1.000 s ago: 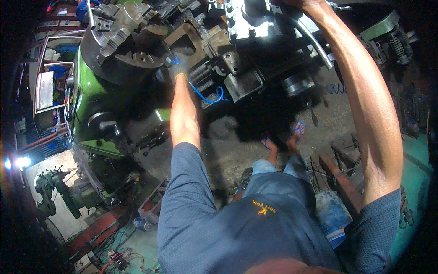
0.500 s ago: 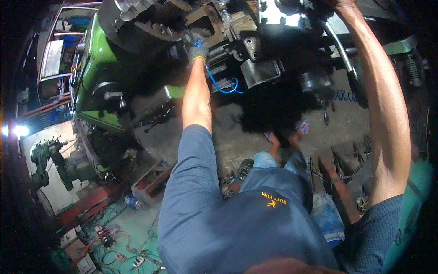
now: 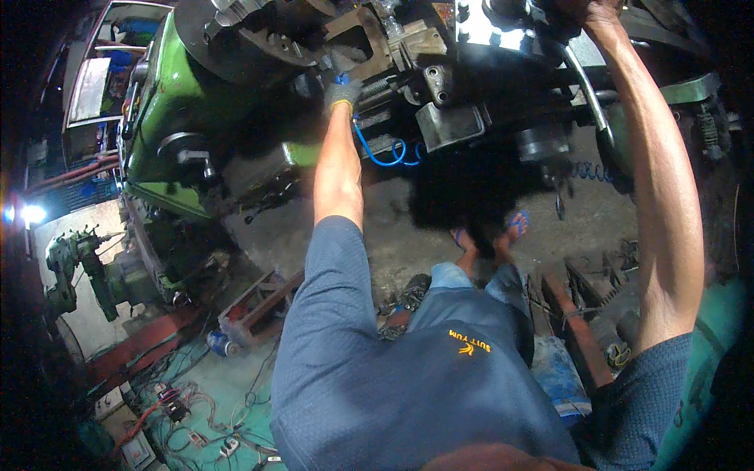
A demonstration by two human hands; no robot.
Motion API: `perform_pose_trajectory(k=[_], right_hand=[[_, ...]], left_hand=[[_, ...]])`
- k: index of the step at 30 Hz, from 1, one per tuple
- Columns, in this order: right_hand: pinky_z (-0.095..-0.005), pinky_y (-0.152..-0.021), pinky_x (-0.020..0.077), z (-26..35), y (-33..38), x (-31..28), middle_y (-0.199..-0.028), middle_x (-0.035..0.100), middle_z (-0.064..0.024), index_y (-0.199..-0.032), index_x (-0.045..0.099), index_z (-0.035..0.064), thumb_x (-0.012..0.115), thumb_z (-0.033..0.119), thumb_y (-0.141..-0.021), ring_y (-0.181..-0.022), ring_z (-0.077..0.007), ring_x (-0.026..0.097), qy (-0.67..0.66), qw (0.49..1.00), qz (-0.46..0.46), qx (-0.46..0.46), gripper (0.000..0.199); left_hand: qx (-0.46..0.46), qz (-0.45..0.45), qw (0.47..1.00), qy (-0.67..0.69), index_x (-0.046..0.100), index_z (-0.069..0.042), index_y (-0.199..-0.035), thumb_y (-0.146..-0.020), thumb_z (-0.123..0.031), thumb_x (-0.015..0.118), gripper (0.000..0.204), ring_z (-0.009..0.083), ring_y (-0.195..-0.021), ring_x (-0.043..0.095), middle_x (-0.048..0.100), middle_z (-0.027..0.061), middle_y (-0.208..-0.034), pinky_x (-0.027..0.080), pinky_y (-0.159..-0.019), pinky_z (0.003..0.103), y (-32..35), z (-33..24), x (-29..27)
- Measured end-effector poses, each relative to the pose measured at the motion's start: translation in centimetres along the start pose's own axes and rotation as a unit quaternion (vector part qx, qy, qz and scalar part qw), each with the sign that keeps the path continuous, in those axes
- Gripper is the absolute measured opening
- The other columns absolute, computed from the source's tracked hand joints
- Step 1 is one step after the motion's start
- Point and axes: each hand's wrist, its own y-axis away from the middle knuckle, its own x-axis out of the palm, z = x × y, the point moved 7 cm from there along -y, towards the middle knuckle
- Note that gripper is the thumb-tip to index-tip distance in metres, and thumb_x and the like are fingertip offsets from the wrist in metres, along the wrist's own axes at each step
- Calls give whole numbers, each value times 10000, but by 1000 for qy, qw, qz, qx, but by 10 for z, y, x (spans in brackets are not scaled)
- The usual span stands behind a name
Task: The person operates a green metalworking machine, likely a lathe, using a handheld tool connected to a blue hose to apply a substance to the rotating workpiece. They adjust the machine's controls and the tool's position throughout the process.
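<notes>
A green lathe [image 3: 157, 102] with a large dark chuck [image 3: 236, 47] fills the upper left. My left hand [image 3: 339, 96], in a grey glove with a yellow cuff, reaches over the lathe bed just right of the chuck. It is closed around a blue air blow gun [image 3: 342, 79], whose blue hose [image 3: 375, 160] loops down to the right. Beside it lies a metal block with a wide opening [image 3: 357, 39]. My right hand [image 3: 601, 11] is raised to the top edge, by the dark machine parts right of a bright metal plate [image 3: 479, 27]. Its fingers are hidden.
A bent steel lever [image 3: 585, 86] slants down near my right forearm. Below the bed hangs a grey metal box-shaped part [image 3: 452, 125]. Cables and plugs [image 3: 188, 416] litter the green floor at lower left, near a blue can [image 3: 223, 343]. Steel bars [image 3: 577, 322] stand at right.
The whole view has shifted slightly. My left hand stays by the metal block with the blow gun, and my right hand remains at the top edge.
</notes>
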Motion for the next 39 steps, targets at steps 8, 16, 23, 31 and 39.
perform_pose_trajectory(k=[8,16,23,31,39], right_hand=[[-415,-442,430,3,6,10,-513,504,-89,-615,485,133,549,229,-769,-454,-276,550,-9,999,-34,-36,193],[-431,-466,452,8,-1,4,-531,550,-121,-602,513,118,554,244,-753,-466,-295,572,-53,998,-11,6,200],[-422,-467,464,7,0,8,-515,542,-117,-609,529,121,542,258,-756,-458,-293,568,-35,999,-3,7,201],[-415,-491,472,-4,4,9,-543,576,-123,-640,563,116,543,263,-773,-470,-284,575,-52,998,22,40,199],[-400,-439,445,5,1,10,-511,547,-92,-627,544,129,521,253,-784,-406,-244,515,-64,998,3,25,201]], left_hand=[[27,-19,999,-17,678,-85,-1238,-721,-588,669,722,338,-1214,613,622,204,-1319,487,-988,452,-19,19,0],[-21,5,997,-68,611,-81,-1317,-793,-728,553,834,396,-1217,589,588,246,-1338,465,-990,477,-1,28,-15],[-51,-46,996,-56,656,-92,-1261,-718,-711,626,824,396,-1205,599,608,233,-1319,470,-987,484,-6,41,-22],[-56,-66,996,-31,711,-48,-1154,-755,-608,658,690,373,-1161,639,675,210,-1216,502,-936,458,19,0,-40],[-19,-19,999,-46,693,-15,-1186,-717,-592,702,744,339,-1146,656,672,205,-1236,505,-924,429,-16,25,-35]])
